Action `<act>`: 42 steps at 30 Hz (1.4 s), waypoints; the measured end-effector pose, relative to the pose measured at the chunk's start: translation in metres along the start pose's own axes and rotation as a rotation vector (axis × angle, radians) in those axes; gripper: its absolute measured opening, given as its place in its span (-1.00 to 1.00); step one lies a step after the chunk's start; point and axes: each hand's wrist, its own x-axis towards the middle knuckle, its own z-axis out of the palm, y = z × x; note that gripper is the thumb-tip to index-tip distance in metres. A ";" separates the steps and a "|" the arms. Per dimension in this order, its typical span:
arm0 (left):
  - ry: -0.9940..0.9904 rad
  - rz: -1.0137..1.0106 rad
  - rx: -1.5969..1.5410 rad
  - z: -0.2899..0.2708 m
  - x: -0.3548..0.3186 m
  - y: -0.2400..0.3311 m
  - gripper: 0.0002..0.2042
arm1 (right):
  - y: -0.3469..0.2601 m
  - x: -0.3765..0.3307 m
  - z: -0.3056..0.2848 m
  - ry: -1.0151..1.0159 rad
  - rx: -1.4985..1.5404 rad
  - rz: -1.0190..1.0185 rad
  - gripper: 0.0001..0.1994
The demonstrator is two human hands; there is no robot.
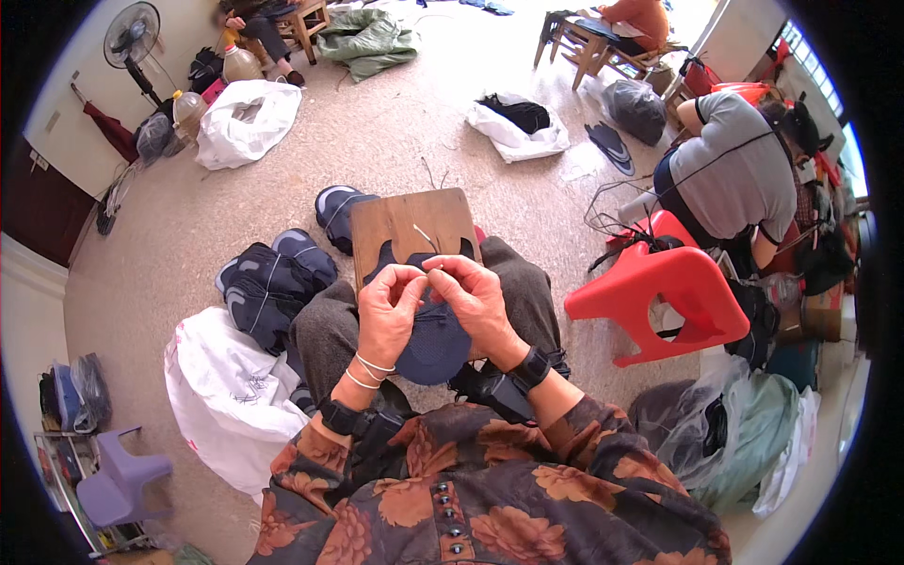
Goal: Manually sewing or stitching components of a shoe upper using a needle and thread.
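Note:
My left hand (388, 306) and my right hand (473, 294) meet above my lap, each pinched between thumb and forefinger. A thin pale string (424, 235) shows just beyond the fingertips and seems to run into both pinches; its part between the fingers is mostly hidden. Below my hands lies a dark blue shoe upper (433, 347), partly on a brown wooden stool (414, 212) between my knees. My hands cover its middle.
Bundled dark shoe uppers (268, 287) lie left of the stool, beside a white sack (231, 400). A red plastic stool (664, 292) stands at right, near a bent-over person (739, 165). Farther off are an open white bag (518, 127) and two other people.

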 end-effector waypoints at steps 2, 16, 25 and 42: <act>0.018 0.000 0.027 -0.002 -0.001 -0.001 -0.94 | 0.001 0.001 0.004 0.000 0.003 -0.023 -0.82; -0.045 -0.101 0.014 -0.011 -0.012 -0.004 -0.90 | -0.001 -0.001 0.002 0.012 0.154 0.099 -0.86; -0.071 -0.115 -0.019 -0.010 -0.011 -0.007 -0.88 | 0.008 -0.002 0.001 -0.018 0.137 0.085 -0.85; -0.078 -0.133 0.000 -0.009 -0.016 -0.005 -0.87 | 0.010 -0.005 0.002 0.031 0.051 0.045 -0.87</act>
